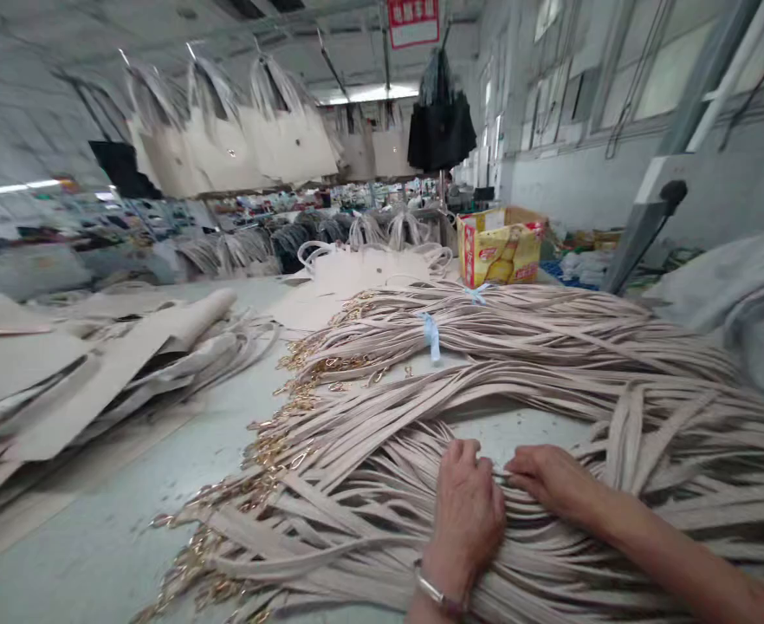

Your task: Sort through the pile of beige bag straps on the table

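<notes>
Long beige bag straps with gold metal clasps at their left ends lie in a thick bundle on the table. Over the middle of this bundle my left hand is closed, knuckles up and fingers curled on the straps, with a metal band at its wrist. Close to its right, my right hand has its fingertips pinched together at the bundle's far edge. What sits between those fingertips is too small and hidden to make out. The two hands are almost touching.
Behind are strap bundles with pale blue ties. Flat beige pieces are piled on the left. A yellow cardboard box stands at the back, near beige bag panels. Finished bags hang overhead. A grey post rises at right.
</notes>
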`<state>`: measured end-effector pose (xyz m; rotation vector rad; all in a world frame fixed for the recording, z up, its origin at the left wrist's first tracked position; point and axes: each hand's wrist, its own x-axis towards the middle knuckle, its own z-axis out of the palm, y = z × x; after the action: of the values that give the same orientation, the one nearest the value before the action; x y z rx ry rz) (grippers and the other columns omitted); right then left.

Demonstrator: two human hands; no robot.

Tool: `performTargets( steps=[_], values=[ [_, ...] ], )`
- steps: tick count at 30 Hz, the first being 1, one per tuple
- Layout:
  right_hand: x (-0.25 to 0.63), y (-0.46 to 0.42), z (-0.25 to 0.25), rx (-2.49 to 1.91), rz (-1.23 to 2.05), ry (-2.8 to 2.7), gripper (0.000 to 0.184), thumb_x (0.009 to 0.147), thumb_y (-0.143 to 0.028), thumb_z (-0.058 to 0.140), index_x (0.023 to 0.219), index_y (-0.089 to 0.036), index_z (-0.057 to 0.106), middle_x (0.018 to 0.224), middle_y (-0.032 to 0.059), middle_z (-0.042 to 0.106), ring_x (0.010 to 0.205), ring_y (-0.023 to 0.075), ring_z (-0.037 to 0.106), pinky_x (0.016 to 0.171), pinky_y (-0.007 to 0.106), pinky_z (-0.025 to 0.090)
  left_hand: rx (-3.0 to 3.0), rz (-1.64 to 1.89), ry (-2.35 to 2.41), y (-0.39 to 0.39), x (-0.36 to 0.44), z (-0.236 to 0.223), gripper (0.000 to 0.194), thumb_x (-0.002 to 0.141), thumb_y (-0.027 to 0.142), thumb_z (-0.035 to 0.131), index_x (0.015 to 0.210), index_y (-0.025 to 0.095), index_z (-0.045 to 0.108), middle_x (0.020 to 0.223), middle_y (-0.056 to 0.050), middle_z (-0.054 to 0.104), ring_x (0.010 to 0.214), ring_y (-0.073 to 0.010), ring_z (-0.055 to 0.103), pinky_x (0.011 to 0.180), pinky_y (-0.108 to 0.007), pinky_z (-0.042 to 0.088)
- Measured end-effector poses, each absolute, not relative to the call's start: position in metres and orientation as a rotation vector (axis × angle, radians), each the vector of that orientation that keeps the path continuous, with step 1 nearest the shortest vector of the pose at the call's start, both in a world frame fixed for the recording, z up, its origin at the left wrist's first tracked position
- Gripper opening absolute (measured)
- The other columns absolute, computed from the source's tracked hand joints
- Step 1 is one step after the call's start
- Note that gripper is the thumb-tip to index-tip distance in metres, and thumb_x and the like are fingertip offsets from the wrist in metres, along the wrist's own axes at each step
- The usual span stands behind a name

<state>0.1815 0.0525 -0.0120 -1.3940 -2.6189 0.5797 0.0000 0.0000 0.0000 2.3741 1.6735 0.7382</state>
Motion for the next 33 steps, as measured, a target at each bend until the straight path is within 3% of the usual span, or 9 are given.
performTargets(
  steps=[4, 6, 9, 14, 28, 33],
  values=[
    [0.177, 0.061, 0.006, -1.15, 0.761, -2.516, 0.017, 0.086, -0.025, 0.053, 0.077, -0.017, 0.066, 0.083, 0.0035, 0.063, 0.077, 0.0142, 0.057, 0.071, 0.025, 0.04, 2.418, 0.693, 1.684, 0.001, 0.0, -0.005, 0.013, 0.081, 0.013, 0.046, 0.078, 0.016, 0.057, 0.089, -0.005, 0.05, 0.096, -0.0216, 0.041, 0.095, -0.043, 0.039],
    [0.173, 0.077, 0.01, -1.134, 0.598, -2.374, 0.012, 0.083, -0.021, 0.058, 0.089, -0.018, 0.068, 0.096, 0.0051, 0.064, 0.09, 0.0163, 0.057, 0.082, 0.026, 0.041, 2.454, 0.676, 1.68, 0.002, 0.0, -0.006, 0.013, 0.08, 0.014, 0.046, 0.077, 0.016, 0.058, 0.086, -0.005, 0.05, 0.095, -0.021, 0.042, 0.101, -0.046, 0.035],
    [0.164, 0.109, 0.012, -1.304, 0.191, -2.288, 0.021, 0.081, -0.016, 0.06, 0.101, -0.018, 0.067, 0.104, 0.0075, 0.063, 0.1, 0.0203, 0.053, 0.088, 0.031, 0.039, 2.492, 0.668, 1.677, 0.003, 0.001, -0.005, 0.015, 0.079, 0.013, 0.046, 0.076, 0.017, 0.06, 0.083, -0.004, 0.051, 0.093, -0.0196, 0.043, 0.113, -0.048, 0.022],
    [0.147, 0.143, 0.008, -1.498, -0.172, -2.335, 0.013, 0.081, -0.011, 0.056, 0.081, -0.017, 0.068, 0.091, 0.0093, 0.063, 0.092, 0.0202, 0.051, 0.078, 0.03, 0.037, 2.473, 0.671, 1.667, 0.004, 0.001, -0.006, 0.014, 0.078, 0.012, 0.046, 0.076, 0.016, 0.059, 0.082, -0.005, 0.051, 0.091, -0.0191, 0.043, 0.112, -0.043, 0.026],
    [0.157, 0.133, 0.003, -1.386, -0.122, -2.377, 0.014, 0.081, -0.01, 0.054, 0.075, -0.017, 0.064, 0.086, 0.0062, 0.061, 0.089, 0.0191, 0.05, 0.079, 0.028, 0.034, 2.451, 0.736, 1.652, 0.004, 0.0, -0.007, 0.012, 0.078, 0.011, 0.047, 0.073, 0.016, 0.057, 0.082, -0.005, 0.05, 0.089, -0.0194, 0.042, 0.104, -0.044, 0.033],
    [0.16, 0.123, -0.002, -1.34, -0.106, -2.385, 0.021, 0.077, -0.004, 0.047, 0.086, -0.015, 0.063, 0.087, 0.0072, 0.062, 0.089, 0.0203, 0.051, 0.082, 0.029, 0.034, 2.449, 0.736, 1.658, 0.003, 0.0, -0.007, 0.012, 0.079, 0.012, 0.047, 0.072, 0.016, 0.055, 0.08, -0.005, 0.05, 0.087, -0.0197, 0.041, 0.099, -0.043, 0.036]
  ],
)
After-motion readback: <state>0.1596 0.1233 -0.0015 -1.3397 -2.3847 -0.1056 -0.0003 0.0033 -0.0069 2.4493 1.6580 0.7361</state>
